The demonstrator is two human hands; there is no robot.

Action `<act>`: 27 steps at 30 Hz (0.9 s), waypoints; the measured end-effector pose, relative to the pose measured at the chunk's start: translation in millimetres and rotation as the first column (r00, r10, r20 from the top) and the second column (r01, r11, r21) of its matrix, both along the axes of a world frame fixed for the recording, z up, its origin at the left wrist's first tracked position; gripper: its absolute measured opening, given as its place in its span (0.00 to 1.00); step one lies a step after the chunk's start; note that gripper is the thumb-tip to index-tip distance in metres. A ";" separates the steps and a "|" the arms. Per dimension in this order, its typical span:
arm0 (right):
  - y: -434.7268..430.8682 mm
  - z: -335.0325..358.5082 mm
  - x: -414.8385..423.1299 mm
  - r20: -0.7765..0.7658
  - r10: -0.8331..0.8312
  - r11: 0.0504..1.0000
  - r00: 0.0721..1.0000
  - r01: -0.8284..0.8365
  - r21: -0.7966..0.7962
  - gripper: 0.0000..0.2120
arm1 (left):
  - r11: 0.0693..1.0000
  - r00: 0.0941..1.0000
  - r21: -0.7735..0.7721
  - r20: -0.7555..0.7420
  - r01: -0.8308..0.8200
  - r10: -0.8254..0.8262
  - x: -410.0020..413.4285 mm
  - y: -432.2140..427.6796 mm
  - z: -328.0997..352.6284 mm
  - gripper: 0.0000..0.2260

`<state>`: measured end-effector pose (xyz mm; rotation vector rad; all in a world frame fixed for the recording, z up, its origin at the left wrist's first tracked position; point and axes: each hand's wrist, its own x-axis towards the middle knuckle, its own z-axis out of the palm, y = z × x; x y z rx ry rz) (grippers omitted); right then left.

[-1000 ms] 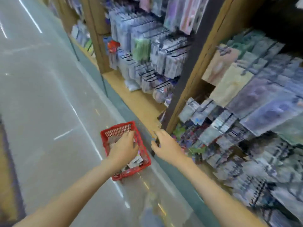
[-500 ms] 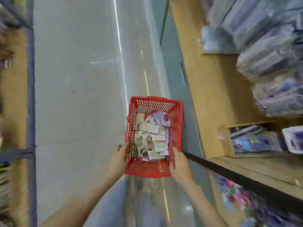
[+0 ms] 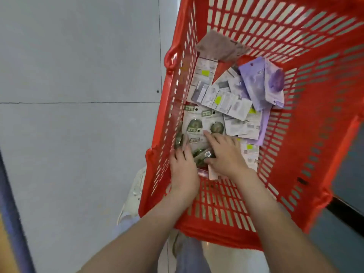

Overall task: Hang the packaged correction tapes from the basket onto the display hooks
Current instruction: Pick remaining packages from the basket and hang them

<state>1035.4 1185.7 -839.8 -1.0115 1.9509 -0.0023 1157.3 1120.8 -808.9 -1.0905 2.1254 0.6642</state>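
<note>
Head view: red plastic basket point(image 3: 295, 56) of white-green carded tape packs point(image 3: 197, 123)
Left hand point(image 3: 184, 166): fingers curled on packs
Right hand point(image 3: 226, 154): fingers flat on packs

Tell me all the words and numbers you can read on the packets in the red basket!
None can be read for sure.
Green labels on the white packets: too blurred.
Print and barcodes on the packet backs: too small and blurred.
Yellow stickers: no readable print.
Purple packet: print blurred.
Red basket: no writing shows.
</note>
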 end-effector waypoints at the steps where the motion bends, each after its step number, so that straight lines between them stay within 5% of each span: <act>1: -1.7 -4.5 -4.1 0.000 -0.013 1.000 1.000 0.013 0.017 0.38 | 0.998 0.999 -0.053 -0.031 0.022 -0.024 0.8 4.2 -4.2 0.29; 5: -0.2 -2.0 -11.8 -0.042 -0.033 0.993 0.999 0.028 -0.112 0.16 | 0.990 0.979 -0.139 -0.198 0.013 -0.041 1.3 0.3 -4.3 0.33; 8: 17.5 11.7 -14.0 -0.080 -0.153 0.966 0.985 0.132 -0.223 0.04 | 0.999 0.971 0.043 -0.241 0.009 0.002 -11.4 -10.0 22.6 0.47; 11: 30.4 39.0 -18.2 -0.080 -0.328 0.928 0.941 0.305 -0.214 0.07 | 0.991 0.948 0.130 -0.312 -0.031 0.071 -29.8 -15.7 52.6 0.41; 14: 35.5 82.4 -26.7 -0.046 -0.535 0.824 0.844 0.509 -0.251 0.07 | 0.920 0.846 0.239 -0.371 -0.310 0.382 -48.9 -33.4 93.2 0.32; 17: 31.8 133.1 -37.3 0.084 -0.755 0.616 0.650 0.747 -0.251 0.10 | 0.798 0.710 0.348 -0.370 -0.492 0.599 -57.8 -56.8 127.0 0.28; 22: 12.1 283.5 -67.2 0.267 -0.929 0.192 0.257 0.950 -0.245 0.13 | 0.620 0.546 0.553 -0.319 -0.556 0.774 -72.1 -108.2 233.3 0.16; 25: -5.8 380.7 -71.6 0.503 -0.864 -0.118 -0.029 0.982 -0.147 0.08 | 0.332 0.398 0.757 -0.104 -0.563 0.912 -81.0 -129.8 305.7 0.12; 27: -21.6 445.5 -70.7 0.666 -0.719 -0.277 -0.198 0.961 -0.014 0.05 | 0.148 0.376 0.853 0.061 -0.500 0.925 -86.3 -138.1 357.2 0.10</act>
